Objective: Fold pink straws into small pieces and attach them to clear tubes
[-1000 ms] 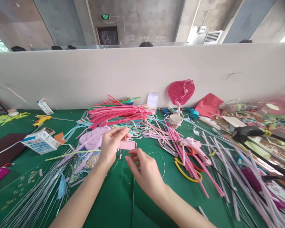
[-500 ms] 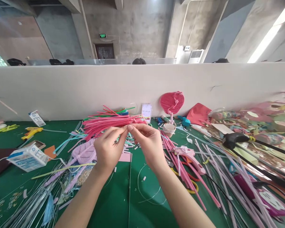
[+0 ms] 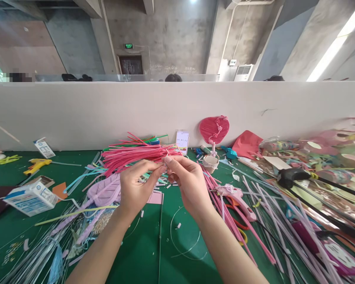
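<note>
My left hand (image 3: 139, 185) and my right hand (image 3: 189, 183) meet above the middle of the table, both pinched. Something small and pale shows between the fingertips, too small to name. Behind them lies a thick bundle of red and pink pipe cleaners (image 3: 127, 156). Left of my left hand rests a lilac leaf-shaped piece (image 3: 103, 191). Right of my right hand are more pink pipe cleaners (image 3: 225, 221) and a pink glue gun (image 3: 236, 199), with scissors (image 3: 243, 236) partly hidden beneath. A loop of thin clear wire (image 3: 171, 232) lies below my hands on the green table.
At the back stand a phone (image 3: 182, 142) and a red fan-shaped piece (image 3: 214, 129) in a cup (image 3: 210, 162). To the left are a yellow glue gun (image 3: 37, 165), a white-blue box (image 3: 31, 197) and metal wires (image 3: 32, 256). Paper scraps and a black-handled tool (image 3: 292, 175) fill the right.
My fingertips have parted slightly and shifted a little to the right, with the pale bit now showing between them. My right fingers have curled differently. The view has shifted slightly.
</note>
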The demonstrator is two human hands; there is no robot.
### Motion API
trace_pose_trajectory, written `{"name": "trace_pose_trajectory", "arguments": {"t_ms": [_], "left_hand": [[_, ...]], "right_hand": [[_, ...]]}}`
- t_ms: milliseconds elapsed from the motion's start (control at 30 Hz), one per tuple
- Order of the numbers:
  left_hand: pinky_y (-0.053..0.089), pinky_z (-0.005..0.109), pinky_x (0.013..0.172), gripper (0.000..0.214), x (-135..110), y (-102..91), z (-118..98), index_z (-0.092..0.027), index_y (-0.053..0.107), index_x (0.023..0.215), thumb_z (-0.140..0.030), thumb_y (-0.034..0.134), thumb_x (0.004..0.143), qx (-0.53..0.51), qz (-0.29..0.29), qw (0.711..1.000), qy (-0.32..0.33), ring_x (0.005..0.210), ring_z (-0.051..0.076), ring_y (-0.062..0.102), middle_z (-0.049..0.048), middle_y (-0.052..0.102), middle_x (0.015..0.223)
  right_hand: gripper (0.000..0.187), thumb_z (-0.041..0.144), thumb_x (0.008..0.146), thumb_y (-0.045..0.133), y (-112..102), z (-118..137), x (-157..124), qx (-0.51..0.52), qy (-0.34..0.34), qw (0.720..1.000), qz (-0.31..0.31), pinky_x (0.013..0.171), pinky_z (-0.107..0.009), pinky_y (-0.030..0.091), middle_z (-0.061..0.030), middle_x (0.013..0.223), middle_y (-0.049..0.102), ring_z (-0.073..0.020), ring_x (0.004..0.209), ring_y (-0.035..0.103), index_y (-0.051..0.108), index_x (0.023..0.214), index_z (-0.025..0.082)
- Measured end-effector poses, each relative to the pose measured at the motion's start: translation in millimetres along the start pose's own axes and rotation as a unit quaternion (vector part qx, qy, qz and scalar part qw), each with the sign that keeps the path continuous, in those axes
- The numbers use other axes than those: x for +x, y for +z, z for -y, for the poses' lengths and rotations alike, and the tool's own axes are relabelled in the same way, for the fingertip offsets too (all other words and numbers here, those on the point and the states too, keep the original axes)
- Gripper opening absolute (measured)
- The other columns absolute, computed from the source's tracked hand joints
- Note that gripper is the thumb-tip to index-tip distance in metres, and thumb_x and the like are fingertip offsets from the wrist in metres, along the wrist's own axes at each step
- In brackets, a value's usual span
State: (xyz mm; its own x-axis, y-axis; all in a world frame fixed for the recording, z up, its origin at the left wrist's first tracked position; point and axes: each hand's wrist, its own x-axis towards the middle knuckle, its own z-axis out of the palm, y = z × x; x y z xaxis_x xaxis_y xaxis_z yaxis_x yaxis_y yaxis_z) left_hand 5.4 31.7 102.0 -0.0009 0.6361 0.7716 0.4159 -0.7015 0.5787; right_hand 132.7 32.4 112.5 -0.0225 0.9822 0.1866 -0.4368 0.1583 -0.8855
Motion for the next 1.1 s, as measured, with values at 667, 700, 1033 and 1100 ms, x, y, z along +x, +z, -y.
{"name": "trace_pose_trajectory", "arguments": {"t_ms": [667,700,1033,1100], "left_hand": [[0.056,0.030,0.074,0.016,-1.6,-0.5,2.9,-0.026,0.074,0.095,-0.019,0.062,0.086,0.020,0.015,0.997,0.077,0.084,0.017,0.070,0.0024,0.075,0.091],[0.056,0.030,0.073,0.017,-1.4,-0.7,3.1,-0.026,0.074,0.095,-0.019,0.062,0.086,0.027,0.010,0.996,0.086,0.083,0.017,0.070,0.0022,0.076,0.091],[0.056,0.027,0.073,0.026,0.5,-4.4,5.1,-0.027,0.071,0.103,-0.011,0.060,0.087,0.132,-0.011,0.972,0.197,0.083,0.015,0.070,0.0008,0.075,0.094],[0.055,0.027,0.075,0.028,0.6,-6.1,7.6,-0.027,0.070,0.105,-0.009,0.060,0.086,0.160,-0.008,0.961,0.226,0.085,0.015,0.069,0.0013,0.075,0.095]], "right_hand": [[0.026,0.041,0.067,0.076,-4.1,14.3,-3.5,0.067,0.044,0.996,0.041,0.044,-0.015,0.041,0.0015,0.067,0.054,-0.0075,0.060,0.048,0.067,0.072,0.017],[0.026,0.041,0.067,0.076,-3.9,14.5,-3.6,0.066,0.043,0.996,0.042,0.045,-0.015,0.042,0.0014,0.067,0.054,-0.0077,0.060,0.049,0.067,0.072,0.017],[0.021,0.036,0.067,0.077,-1.7,13.9,-4.7,0.087,0.048,0.994,0.050,0.049,-0.016,0.044,0.0029,0.066,0.055,-0.0062,0.058,0.048,0.069,0.072,0.017],[0.021,0.036,0.068,0.076,-1.4,14.0,-5.4,0.091,0.059,0.993,0.051,0.049,-0.015,0.043,0.0029,0.066,0.054,-0.0059,0.057,0.047,0.068,0.071,0.017]]}}
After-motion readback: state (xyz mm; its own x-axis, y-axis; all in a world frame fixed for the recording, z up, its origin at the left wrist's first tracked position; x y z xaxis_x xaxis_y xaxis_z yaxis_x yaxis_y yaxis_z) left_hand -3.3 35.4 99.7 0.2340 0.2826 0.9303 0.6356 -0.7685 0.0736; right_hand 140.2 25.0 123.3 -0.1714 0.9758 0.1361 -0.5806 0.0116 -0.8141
